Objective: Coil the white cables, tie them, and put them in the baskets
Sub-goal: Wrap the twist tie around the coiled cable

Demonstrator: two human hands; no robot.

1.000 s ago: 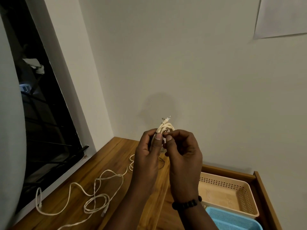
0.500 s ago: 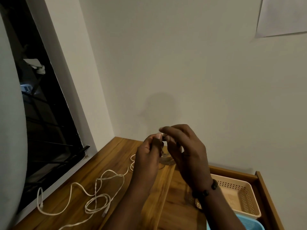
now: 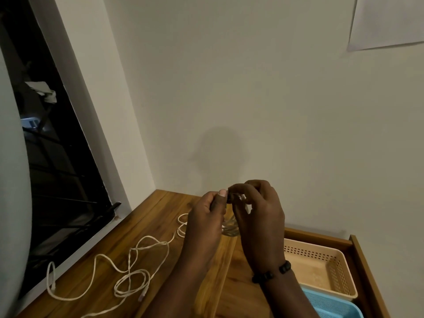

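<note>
The coiled white cable (image 3: 230, 226) is held up above the wooden bench (image 3: 158, 216), caught between both hands in front of the pale wall (image 3: 252, 88). Only a few blurred loops of it show, hanging in the gap between the palms; the rest is hidden behind the fingers. The left hand (image 3: 206, 222) grips the coil from the left, its fingers curled round the loops and its thumb raised with the nail facing the camera. The right hand (image 3: 259, 216) is curled over the top of the coil, its fingertips bent down and pinching at the cable close to the left thumb. A dark beaded bracelet (image 3: 271, 271) sits on the right wrist.

A second, loose white cable (image 3: 133, 269) lies in tangled curves on the bench to the left, one end near the window ledge (image 3: 75, 251), another stretch running behind the left hand. To the right, in the recessed part of the bench, a beige basket (image 3: 325, 255) with a perforated wall stands just behind a blue basket (image 3: 332, 306), the two touching or nearly so. A sheet of paper (image 3: 387, 21) hangs on the wall at upper right, and a dark window (image 3: 46, 157) fills the left side.
</note>
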